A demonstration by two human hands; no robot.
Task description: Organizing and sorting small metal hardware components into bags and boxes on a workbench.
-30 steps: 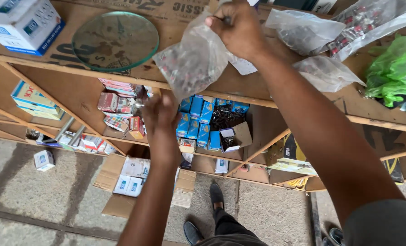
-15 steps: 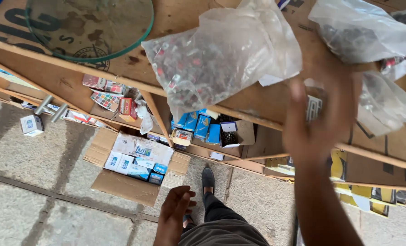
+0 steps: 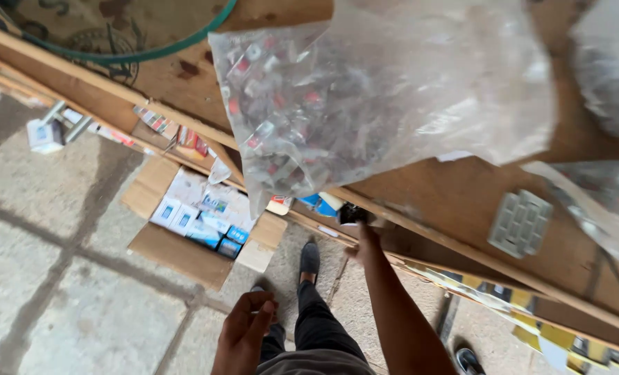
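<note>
A clear plastic bag full of small red and silver parts lies on the wooden table top, with no hand on it. My right hand reaches below the table's front edge, beside a small dark thing on the shelf underneath. Its fingertips are hidden there, so a grip cannot be made out. My left hand hangs low near my leg with the fingers loosely curled and nothing in them.
An open cardboard box of small blue-and-white packets sits on the stone floor. A grey ribbed plastic piece and more clear bags lie on the table. A round glass disc is at the top left. My shoe is beneath.
My right hand has come down from above the table to the shelf under its edge. The left hand stays low. The view has tilted toward the bag.
</note>
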